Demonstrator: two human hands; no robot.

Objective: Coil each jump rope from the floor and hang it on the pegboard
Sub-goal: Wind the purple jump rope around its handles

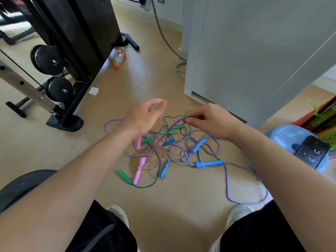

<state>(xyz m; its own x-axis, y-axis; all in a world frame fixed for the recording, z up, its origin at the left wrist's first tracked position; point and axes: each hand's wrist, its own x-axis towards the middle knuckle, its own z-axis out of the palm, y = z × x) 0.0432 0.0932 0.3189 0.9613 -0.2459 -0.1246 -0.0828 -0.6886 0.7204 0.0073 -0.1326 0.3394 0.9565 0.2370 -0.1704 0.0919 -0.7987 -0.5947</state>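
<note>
Several jump ropes lie tangled on the wooden floor in front of my feet. My right hand (pixel 212 122) pinches a thin purple rope (pixel 171 129) and lifts it above the pile. My left hand (pixel 145 116) hovers over the pile's left side; a pink handle (pixel 137 143) hangs just beneath it, and whether the hand grips it I cannot see. Another pink handle (pixel 139 170) lies on the floor. A braided lilac rope (pixel 227 179) with light blue handles (pixel 209 163) sprawls to the right. Green handles (pixel 125 177) and dark blue handles (pixel 164 169) sit among thin cords. No pegboard is in view.
A black weight machine (pixel 60 57) with pulleys stands at the left. A white cabinet (pixel 245 51) rises at the right rear. A plastic bottle (pixel 120 55) lies near the machine. A light blue tub (pixel 292 140) with a black device sits at the right. My shoes (pixel 238 213) flank the pile.
</note>
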